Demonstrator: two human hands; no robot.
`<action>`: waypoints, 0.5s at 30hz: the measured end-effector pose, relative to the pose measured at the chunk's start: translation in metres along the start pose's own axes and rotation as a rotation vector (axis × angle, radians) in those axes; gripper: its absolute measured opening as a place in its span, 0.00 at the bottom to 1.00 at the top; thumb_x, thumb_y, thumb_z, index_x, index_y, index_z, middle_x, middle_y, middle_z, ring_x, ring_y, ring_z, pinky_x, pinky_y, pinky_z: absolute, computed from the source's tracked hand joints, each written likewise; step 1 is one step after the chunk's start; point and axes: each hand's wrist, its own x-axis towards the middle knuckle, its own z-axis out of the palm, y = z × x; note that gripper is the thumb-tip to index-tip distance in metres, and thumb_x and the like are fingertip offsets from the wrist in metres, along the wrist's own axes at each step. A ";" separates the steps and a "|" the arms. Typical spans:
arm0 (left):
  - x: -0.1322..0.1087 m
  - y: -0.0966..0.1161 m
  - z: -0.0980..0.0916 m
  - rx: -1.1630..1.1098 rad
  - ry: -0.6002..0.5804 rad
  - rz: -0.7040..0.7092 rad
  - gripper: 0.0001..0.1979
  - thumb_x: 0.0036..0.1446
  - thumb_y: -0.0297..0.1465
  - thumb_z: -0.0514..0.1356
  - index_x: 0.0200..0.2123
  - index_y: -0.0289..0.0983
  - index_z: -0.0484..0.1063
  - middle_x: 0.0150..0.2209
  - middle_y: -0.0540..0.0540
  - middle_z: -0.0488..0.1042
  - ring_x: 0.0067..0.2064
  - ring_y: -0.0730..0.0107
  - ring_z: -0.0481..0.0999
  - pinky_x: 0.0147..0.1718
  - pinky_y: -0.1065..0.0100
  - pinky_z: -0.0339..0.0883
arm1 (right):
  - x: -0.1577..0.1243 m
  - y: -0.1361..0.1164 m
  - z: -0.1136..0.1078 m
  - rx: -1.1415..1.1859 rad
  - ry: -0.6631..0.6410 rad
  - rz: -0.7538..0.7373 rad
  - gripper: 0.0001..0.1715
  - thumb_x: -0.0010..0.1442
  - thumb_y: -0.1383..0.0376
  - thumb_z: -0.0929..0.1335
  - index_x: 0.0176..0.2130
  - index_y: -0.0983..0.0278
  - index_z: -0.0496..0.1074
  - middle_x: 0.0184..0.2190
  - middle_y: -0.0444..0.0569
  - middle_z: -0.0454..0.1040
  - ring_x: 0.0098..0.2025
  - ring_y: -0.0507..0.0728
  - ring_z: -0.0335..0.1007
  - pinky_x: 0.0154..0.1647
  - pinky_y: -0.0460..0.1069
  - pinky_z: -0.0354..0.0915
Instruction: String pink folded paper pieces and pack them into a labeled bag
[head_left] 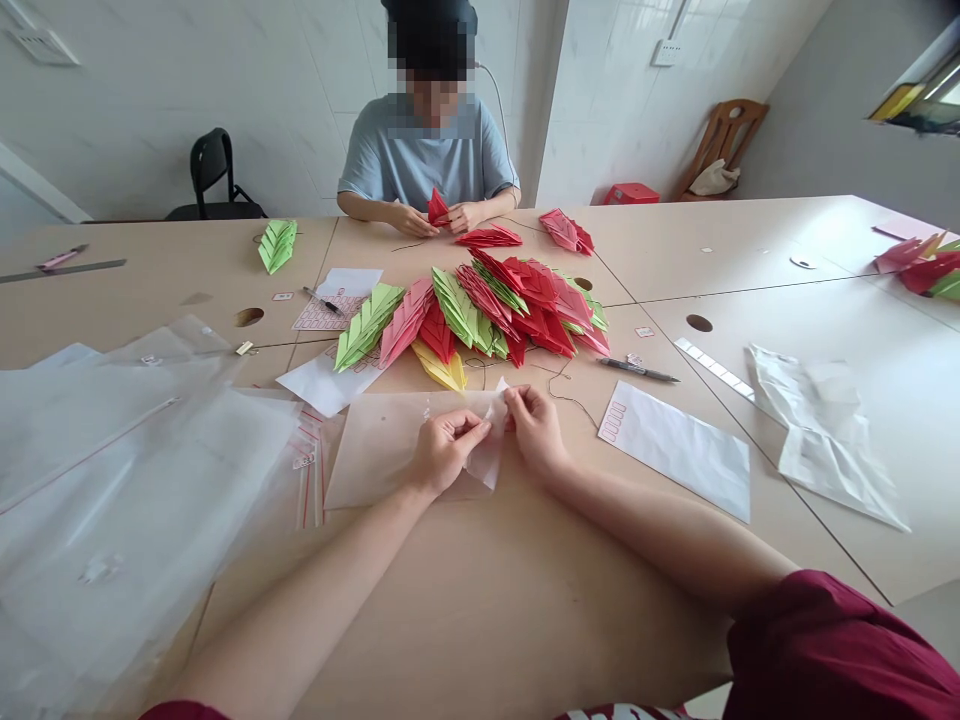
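Observation:
A translucent plastic bag (382,450) lies flat on the table in front of me, its right end lifted and bunched. My left hand (446,447) pinches that end between thumb and fingers. Close beside it, my right hand (534,425) grips the bag's raised right edge, fingers closed. A small reddish bit shows by the right fingertips, too small to name. Just beyond the bag lies a heap of folded paper pieces (540,300) in red, pink and green. A yellow folded paper piece (439,368) sits nearest to my hands, with dark thread trailing from the heap.
Large clear plastic bags (135,480) cover the table's left side. On the right lie a pen (637,370), a white sheet (675,450) and a crumpled white bag (825,430). Across the table a person (431,150) holds a red folded paper piece (437,208).

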 end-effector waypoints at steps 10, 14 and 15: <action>-0.009 0.010 0.003 -0.076 -0.105 -0.030 0.16 0.57 0.43 0.59 0.38 0.36 0.75 0.35 0.46 0.78 0.38 0.65 0.76 0.38 0.68 0.69 | 0.001 -0.018 -0.017 -0.064 -0.075 -0.084 0.18 0.58 0.50 0.67 0.31 0.62 0.70 0.25 0.43 0.68 0.24 0.50 0.62 0.26 0.47 0.60; -0.009 0.024 -0.002 -0.137 -0.150 -0.042 0.20 0.59 0.44 0.57 0.48 0.37 0.72 0.46 0.42 0.76 0.50 0.60 0.75 0.50 0.61 0.69 | 0.024 -0.034 -0.067 -0.379 0.028 -0.237 0.20 0.60 0.49 0.65 0.34 0.63 0.73 0.26 0.45 0.72 0.27 0.52 0.66 0.28 0.47 0.62; -0.011 0.033 -0.005 -0.108 -0.129 -0.013 0.20 0.59 0.43 0.58 0.49 0.38 0.71 0.48 0.42 0.75 0.51 0.59 0.73 0.52 0.60 0.68 | 0.034 -0.039 -0.086 -0.504 0.109 -0.270 0.21 0.60 0.49 0.64 0.34 0.63 0.73 0.26 0.46 0.73 0.28 0.52 0.67 0.29 0.48 0.63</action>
